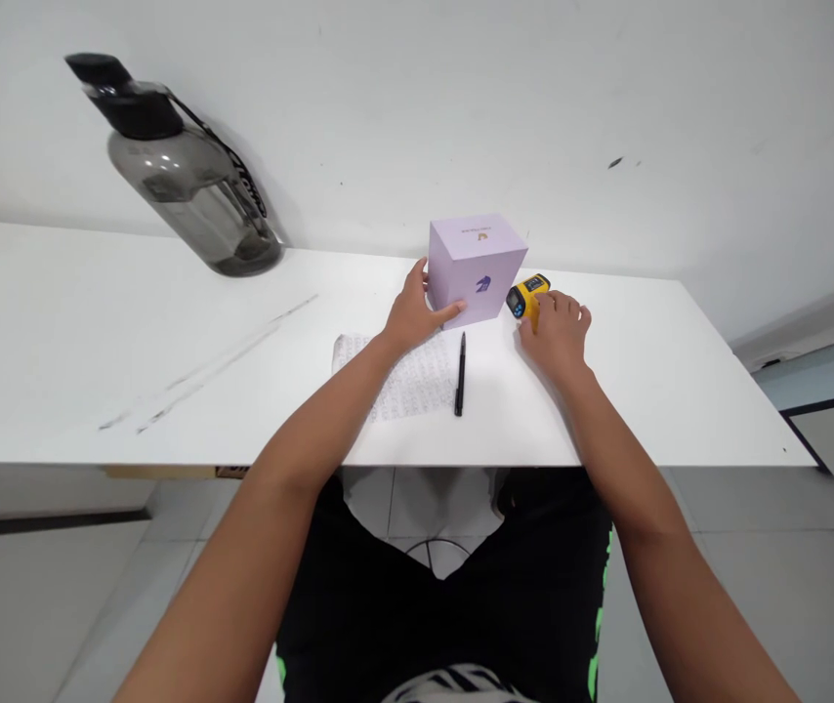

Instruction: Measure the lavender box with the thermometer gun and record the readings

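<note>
A pale purple box [486, 278] with a dark blue emblem on its front stands on the white table near the wall. My left hand [417, 310] grips its left side, thumb across the lower front and fingers along the side. To the right of the box, my right hand [558, 332] is closed around a yellow and black infrared thermometer [532, 293], whose small screen and blue buttons face me. A sheet of paper with handwriting [417, 376] lies partly under my left forearm. Beside it rests a black pen [460, 376], touched by neither hand.
A large grey see-through water bottle [189, 186] with a black lid and strap stands at the back left against the wall. The white table [58, 361] ends at a front edge close to my lap and at a slanted right edge.
</note>
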Available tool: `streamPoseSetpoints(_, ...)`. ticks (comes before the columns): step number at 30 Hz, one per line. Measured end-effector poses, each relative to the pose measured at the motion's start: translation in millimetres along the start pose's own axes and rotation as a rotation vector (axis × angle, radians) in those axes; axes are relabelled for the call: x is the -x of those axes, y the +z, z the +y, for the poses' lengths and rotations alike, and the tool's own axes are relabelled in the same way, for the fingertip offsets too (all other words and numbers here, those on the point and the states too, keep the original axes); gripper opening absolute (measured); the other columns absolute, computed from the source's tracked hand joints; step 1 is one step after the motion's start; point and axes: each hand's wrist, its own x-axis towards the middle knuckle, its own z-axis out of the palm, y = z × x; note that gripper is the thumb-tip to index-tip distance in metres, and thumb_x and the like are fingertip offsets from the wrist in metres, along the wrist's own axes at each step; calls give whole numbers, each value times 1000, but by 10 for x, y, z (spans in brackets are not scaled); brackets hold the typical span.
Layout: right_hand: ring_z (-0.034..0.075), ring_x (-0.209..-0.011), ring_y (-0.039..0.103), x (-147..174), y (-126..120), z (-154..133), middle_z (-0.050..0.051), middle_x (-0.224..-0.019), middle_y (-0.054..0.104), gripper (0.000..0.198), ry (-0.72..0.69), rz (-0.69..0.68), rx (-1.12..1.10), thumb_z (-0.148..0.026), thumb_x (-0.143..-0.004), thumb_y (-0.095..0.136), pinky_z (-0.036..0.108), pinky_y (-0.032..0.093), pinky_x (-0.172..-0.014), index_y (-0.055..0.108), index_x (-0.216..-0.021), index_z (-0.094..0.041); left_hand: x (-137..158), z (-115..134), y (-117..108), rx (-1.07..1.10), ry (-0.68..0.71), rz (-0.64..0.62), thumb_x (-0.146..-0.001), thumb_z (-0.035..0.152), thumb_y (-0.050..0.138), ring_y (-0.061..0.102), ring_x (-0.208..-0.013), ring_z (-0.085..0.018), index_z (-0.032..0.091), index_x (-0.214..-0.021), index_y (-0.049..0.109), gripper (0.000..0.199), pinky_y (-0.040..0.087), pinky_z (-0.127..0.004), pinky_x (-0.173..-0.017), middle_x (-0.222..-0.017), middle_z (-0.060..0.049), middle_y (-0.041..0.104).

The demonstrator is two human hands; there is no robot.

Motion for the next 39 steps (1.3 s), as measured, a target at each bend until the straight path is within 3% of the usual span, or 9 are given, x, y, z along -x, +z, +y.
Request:
streamPoseSetpoints(4,45,-148,54,13,57,14,28,-158,65,56,48,-46,-53,-29,-102,47,80,33,-132,60,-155,-15,33,101,-29,-78,-4,0,-80,75,91,66,-149,-45,32,-168,50,106,54,-65,-128,-169,-19,64)
streamPoseSetpoints(15,45,-154,51,24,1,-49,29,-165,61,66,137,-137,-69,-27,-101,47,82,28,-136,52,-165,-11,43,142,-26,-114,-8,11,-81,66,92,68,-147,-44,29,-163,52,99,51,-69,-131,-166,-20,66)
streamPoseSetpoints(22,46,-143,59,-48,-169,-40,33,-156,63,60,233,-316,-30,-39,-107,51,63,54,-119,56,-157,-7,78,209,-31,-99,-48,9,-79,69,91,64,-152,-46,30,-165,50,103,51,-67,-130,-171,-20,63)
streamPoseSetpoints(27,44,-139,62,-82,-223,41,28,-148,68,53,232,-358,-74,-46,-106,57,58,57,-114,63,-147,-12,94,271,-45,-108,-89,-21,-80,64,90,61,-156,-44,27,-170,46,106,50,-64,-132,-177,-21,58)
streamPoseSetpoints(32,43,-135,66,-84,-90,72,24,-141,73,56,253,-224,-301,-48,-106,55,59,59,-114,63,-153,-17,115,318,-63,-102,-99,-37,-82,67,89,59,-159,-44,30,-171,45,106,52,-61,-130,-178,-19,57)
streamPoseSetpoints(39,38,-149,59,40,13,-44,24,-155,60,84,165,299,-629,-63,-106,50,62,48,-130,36,-177,-20,102,323,-70,-32,-124,-30,-86,58,92,60,-157,-40,26,-170,45,101,52,-58,-130,-178,-20,55)
